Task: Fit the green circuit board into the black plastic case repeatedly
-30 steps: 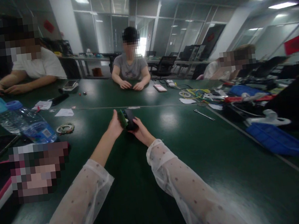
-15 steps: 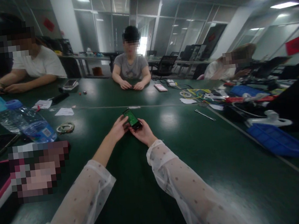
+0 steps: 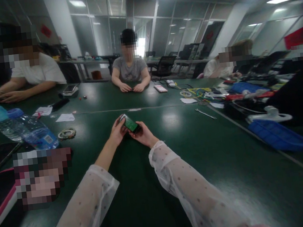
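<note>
Between my two hands is a small dark phone (image 3: pixel 130 123) with a green lit screen, tilted above the green table (image 3: pixel 135 159). My left hand (image 3: pixel 117 131) grips its left end, the thumb at the edge of the screen. Around the lower right end, my right hand (image 3: pixel 144 134) is closed. Most of my fingers are hidden beneath the phone. Sheer white dotted sleeves cover both forearms.
Water bottles (image 3: pixel 34 128) and a beaded bracelet (image 3: pixel 66 133) are at the left. A wrench (image 3: pixel 205 114), a blue tray (image 3: pixel 281 135) and tangled cables (image 3: pixel 190 93) lie to the right. Across the table sits a person in a grey shirt (image 3: pixel 130 72); others sit at both sides.
My left hand has shifted slightly down and left, its thumb moving from over the screen to the phone's edge. The phone has turned a little. The whole view has shifted slightly.
</note>
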`<act>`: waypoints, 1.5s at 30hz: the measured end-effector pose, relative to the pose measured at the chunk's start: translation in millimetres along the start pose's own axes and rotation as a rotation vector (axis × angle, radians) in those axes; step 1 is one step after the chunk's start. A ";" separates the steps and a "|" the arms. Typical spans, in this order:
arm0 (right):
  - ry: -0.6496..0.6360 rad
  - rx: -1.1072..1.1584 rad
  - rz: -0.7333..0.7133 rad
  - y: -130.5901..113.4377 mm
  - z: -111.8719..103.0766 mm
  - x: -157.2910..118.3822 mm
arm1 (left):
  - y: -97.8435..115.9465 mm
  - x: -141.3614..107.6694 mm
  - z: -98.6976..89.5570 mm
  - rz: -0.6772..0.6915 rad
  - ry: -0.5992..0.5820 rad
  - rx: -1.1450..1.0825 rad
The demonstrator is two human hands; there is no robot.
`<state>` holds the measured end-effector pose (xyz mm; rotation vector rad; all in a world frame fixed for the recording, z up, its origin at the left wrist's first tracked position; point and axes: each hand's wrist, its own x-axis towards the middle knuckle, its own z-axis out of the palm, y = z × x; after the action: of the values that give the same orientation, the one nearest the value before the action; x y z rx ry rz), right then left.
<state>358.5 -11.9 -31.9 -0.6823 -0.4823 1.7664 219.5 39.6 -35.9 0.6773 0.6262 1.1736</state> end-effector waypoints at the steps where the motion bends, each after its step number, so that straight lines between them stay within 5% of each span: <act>1: 0.006 0.000 0.014 0.1 0.3 -0.2 | -0.1 0.2 -0.9 -0.001 0.003 -0.004; 10: -0.014 0.022 -0.018 4.4 -4.0 4.9 | -0.7 -3.8 3.8 -0.019 0.025 -0.038; 15: 0.051 -0.115 -0.228 9.4 -1.9 9.2 | 1.8 -4.2 5.1 -0.165 0.049 -0.070; 21: 0.181 -0.603 -0.519 24.1 4.1 7.8 | 4.0 -4.0 2.5 -0.274 -0.027 -0.025; 26: 0.105 -1.190 -0.799 32.7 18.0 -4.0 | 0.9 -3.0 -0.9 -0.287 -0.022 -0.065; 33: 0.096 -1.489 -0.799 37.1 29.6 -14.8 | 0.2 -2.0 -8.8 -0.296 -0.093 -0.162; 40: 0.096 -1.302 -0.807 37.4 35.5 -20.8 | 0.4 -0.3 -10.8 -0.272 -0.103 -0.164; 45: 0.147 -0.970 -0.842 36.3 40.7 -27.5 | 0.2 3.6 -14.3 -0.296 0.034 -0.132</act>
<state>311.0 -48.0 -18.7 -1.0443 -1.3256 0.6116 209.7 45.3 -45.3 0.4368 0.6472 0.9425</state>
